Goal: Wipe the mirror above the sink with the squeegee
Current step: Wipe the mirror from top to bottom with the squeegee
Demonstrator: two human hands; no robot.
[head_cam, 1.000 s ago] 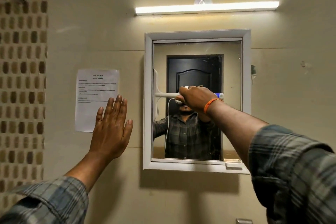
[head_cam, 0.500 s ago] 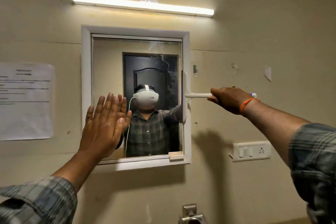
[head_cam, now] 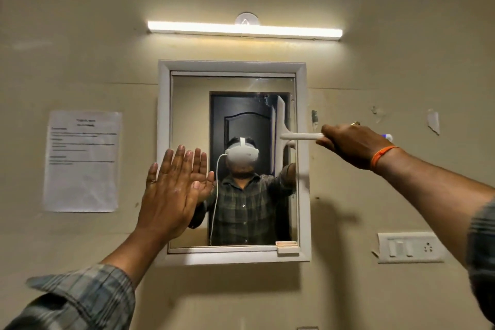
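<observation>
The right hand (head_cam: 353, 146) grips the squeegee (head_cam: 284, 134) handle, its upright blade against the mirror (head_cam: 187, 115) at the glass's right edge; the left hand (head_cam: 174, 190) is flat and open by the left edge; smears near the top suggest wiping remains; no containers show

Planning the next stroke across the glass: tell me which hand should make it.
Right. The right hand already grips the squeegee, whose blade stands upright at the right side of the mirror. The left hand is open, fingers straight, raised before the mirror's left edge, holding nothing.
</observation>
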